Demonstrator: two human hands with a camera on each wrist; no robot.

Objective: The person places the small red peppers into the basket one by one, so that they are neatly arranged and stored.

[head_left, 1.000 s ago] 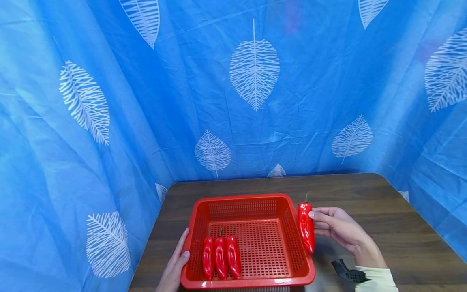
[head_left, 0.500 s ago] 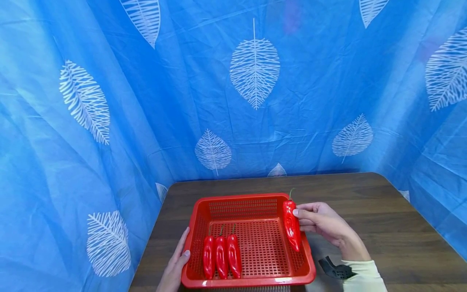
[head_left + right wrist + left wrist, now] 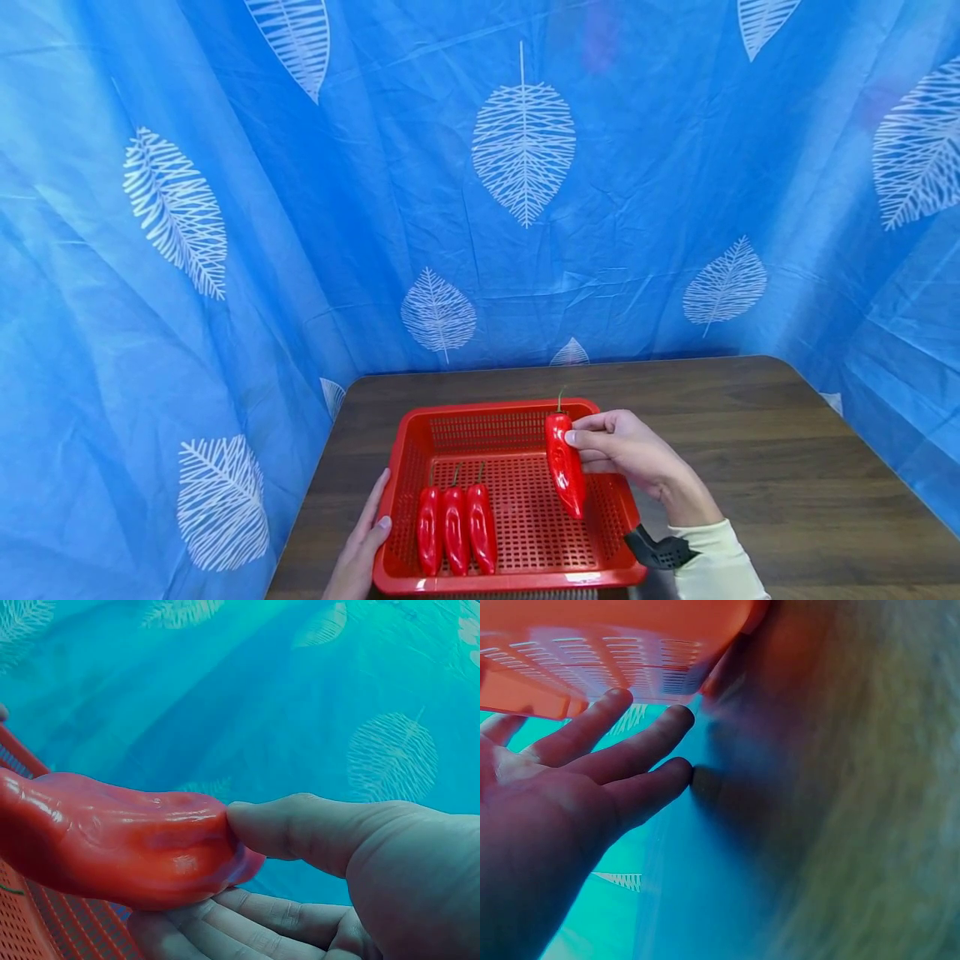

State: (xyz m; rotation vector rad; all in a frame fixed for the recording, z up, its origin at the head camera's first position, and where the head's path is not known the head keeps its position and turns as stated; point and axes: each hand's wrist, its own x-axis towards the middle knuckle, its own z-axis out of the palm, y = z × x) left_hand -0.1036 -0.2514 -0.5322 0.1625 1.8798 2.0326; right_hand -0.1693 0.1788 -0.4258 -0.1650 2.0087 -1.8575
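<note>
A red chili pepper point(image 3: 564, 471) with a green stem hangs over the right half of a red plastic basket point(image 3: 495, 582). My right hand point(image 3: 626, 454) pinches its upper part between thumb and fingers; the right wrist view has the same glossy pepper point(image 3: 120, 840) close up, the thumb pressing its side. Three similar red peppers point(image 3: 455, 531) lie side by side in the basket's left half, stems away from me. At the basket's left side rests my left hand point(image 3: 360, 546), fingers fairly straight, thumb by the rim. In the left wrist view, its fingers point(image 3: 585, 731) extend beside the slotted basket wall point(image 3: 622, 652).
Beneath the basket is a dark wood table point(image 3: 750, 433) with rounded far corners. A blue curtain point(image 3: 615, 183) printed with white leaves surrounds it at the back and sides. A black strap piece point(image 3: 660, 550) sits at my right wrist, over the basket's right rim.
My right hand has carried the pepper leftward, from beside the basket's right rim to above its interior. My left hand, the basket and the three lying peppers stay in place.
</note>
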